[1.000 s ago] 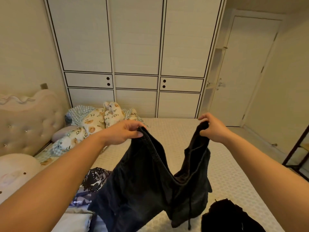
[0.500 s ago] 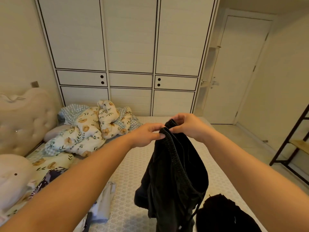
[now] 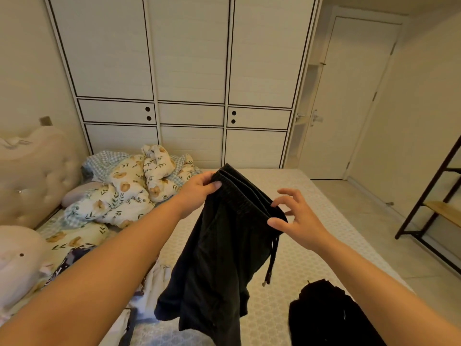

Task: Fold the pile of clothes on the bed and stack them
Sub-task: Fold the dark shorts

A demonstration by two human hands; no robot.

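My left hand (image 3: 199, 187) pinches the far end of the doubled elastic waistband of the dark shorts (image 3: 219, 245). The shorts hang limp over the middle of the bed (image 3: 299, 250), legs trailing toward its near edge. I judge them light, soft and floppy, best gripped at the waistband corners. My right hand (image 3: 296, 216) touches the near waistband end, thumb under it and fingers spread, not clamped.

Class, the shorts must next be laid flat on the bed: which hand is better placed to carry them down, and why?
Probably the left hand: it grips the waistband of the shorts, which hang from it. The right hand only touches the other end, fingers spread.
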